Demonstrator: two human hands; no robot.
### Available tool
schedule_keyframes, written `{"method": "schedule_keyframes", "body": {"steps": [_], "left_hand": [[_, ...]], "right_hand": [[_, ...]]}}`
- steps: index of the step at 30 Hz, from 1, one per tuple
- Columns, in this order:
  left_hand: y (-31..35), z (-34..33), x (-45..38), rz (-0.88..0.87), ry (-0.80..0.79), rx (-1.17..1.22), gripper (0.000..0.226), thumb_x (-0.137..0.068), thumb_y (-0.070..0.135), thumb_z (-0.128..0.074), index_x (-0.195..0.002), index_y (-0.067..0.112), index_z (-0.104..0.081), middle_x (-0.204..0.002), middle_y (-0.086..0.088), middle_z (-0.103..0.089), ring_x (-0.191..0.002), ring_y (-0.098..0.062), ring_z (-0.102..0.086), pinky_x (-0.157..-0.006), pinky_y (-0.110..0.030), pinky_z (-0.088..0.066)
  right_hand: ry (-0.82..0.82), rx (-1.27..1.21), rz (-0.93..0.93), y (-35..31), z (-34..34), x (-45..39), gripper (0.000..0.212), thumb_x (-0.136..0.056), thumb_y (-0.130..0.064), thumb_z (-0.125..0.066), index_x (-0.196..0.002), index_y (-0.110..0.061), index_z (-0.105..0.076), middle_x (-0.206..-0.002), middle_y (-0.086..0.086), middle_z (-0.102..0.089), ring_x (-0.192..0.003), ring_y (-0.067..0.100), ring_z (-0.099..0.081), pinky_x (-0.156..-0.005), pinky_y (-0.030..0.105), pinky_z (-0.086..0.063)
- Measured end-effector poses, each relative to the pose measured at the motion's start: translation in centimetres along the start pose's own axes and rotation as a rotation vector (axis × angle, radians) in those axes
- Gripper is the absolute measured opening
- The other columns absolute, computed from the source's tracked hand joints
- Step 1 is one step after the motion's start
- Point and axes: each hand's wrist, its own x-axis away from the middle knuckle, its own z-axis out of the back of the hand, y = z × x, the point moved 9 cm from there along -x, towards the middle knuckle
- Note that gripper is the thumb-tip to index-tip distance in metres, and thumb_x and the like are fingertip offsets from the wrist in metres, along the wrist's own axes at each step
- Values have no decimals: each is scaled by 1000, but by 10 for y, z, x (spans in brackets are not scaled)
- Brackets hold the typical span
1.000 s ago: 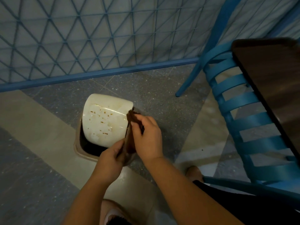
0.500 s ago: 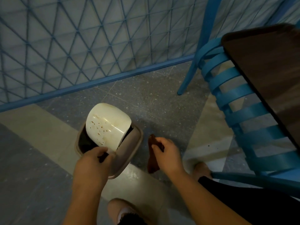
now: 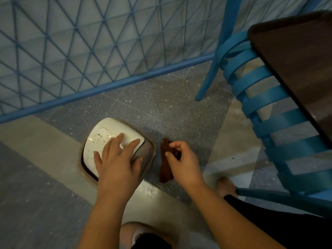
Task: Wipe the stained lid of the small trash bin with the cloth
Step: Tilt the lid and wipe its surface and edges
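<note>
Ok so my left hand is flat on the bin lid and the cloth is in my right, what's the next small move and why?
Probably bring the cloth, pinched in your right hand beside the bin, over onto the lid. Brown specks show on the lid past your left hand, which lies flat on it.

Trash bin [image 3: 147,159] on speckled floor [image 3: 161,108]

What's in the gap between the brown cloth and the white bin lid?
In the head view, only the bin's tan rim and a strip of speckled floor separate the cloth from the lid.
</note>
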Motion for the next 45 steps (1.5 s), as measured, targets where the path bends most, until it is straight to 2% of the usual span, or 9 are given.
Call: {"method": "schedule_keyframes", "body": {"steps": [6, 17, 22, 25, 29, 31, 35, 39, 45], "left_hand": [[-6, -5, -2, -18, 3, 151, 51, -82, 22, -70, -130, 32, -56, -152, -3, -30, -143, -30, -18, -108, -62, -27], [-5, -5, -1, 23, 6, 225, 51, -87, 17, -65, -131, 40, -53, -155, 4, -23, -146, -24, -7, -113, -58, -20], [-3, -4, -1, 19, -13, 244, 51, -86, 11, -65, -128, 40, -56, -155, 5, -23, -146, -23, -5, -114, -58, -19], [-5, -3, 1, -67, -52, 250, 55, -82, 3, -64, -122, 40, -59, -155, 6, -24, -147, -16, -2, -117, -56, -9], [-4, 7, 9, -151, -65, 245, 35, -77, 17, -64, -96, 46, -63, -147, 18, -32, -144, -4, -3, -115, -41, 14], [-11, 16, 8, -96, 25, 289, 26, -73, 32, -64, -95, 45, -61, -139, 20, -36, -145, -7, -10, -117, -45, 10], [-33, 26, 7, 173, 181, 258, 72, -67, 48, -76, -131, 30, -46, -144, -1, -34, -136, -25, -32, -111, -52, -26], [-34, 8, 13, 340, 78, 230, 103, -62, 63, -72, -145, 26, -23, -153, -3, -18, -141, -26, -19, -114, -51, -22], [-37, -2, 12, 389, 68, 219, 113, -64, 63, -72, -150, 21, -11, -154, -5, -16, -141, -27, -19, -112, -51, -27]], "right_hand": [[-39, 117, 199, -25, -27, -3, 22, -89, -26, -60, -111, -29, -65, -106, -7, -63, -97, 7, -60, -88, 24, -49], [-231, 688, 295, -63, -80, -72, 29, -96, -29, -47, -120, -30, -63, -117, 8, -54, -104, 26, -56, -85, 34, -44], [-223, 777, 365, -45, -57, -47, 29, -95, -22, -47, -118, -26, -64, -111, 9, -56, -98, 26, -57, -82, 35, -48], [-320, 821, 305, -15, -45, -31, 26, -92, -22, -54, -114, -29, -67, -110, 5, -58, -99, 23, -59, -84, 31, -47], [-205, 344, -27, 17, -20, -34, 19, -91, -21, -59, -107, -23, -68, -105, -2, -66, -99, 15, -61, -83, 23, -43], [-150, 150, -125, 22, -14, -33, 18, -92, -22, -58, -107, -21, -67, -99, -5, -65, -95, 12, -59, -78, 20, -41], [-180, -34, -174, 25, -23, -23, 13, -94, -21, -55, -96, -27, -66, -90, -9, -65, -88, 12, -60, -70, 21, -44], [-142, -101, -186, 28, -30, -18, 12, -91, -23, -59, -92, -34, -63, -96, -12, -66, -92, 8, -61, -82, 26, -46], [-76, -109, -133, 23, -29, -14, 13, -88, -22, -64, -85, -34, -62, -95, -10, -67, -92, 10, -63, -81, 28, -50]]}}
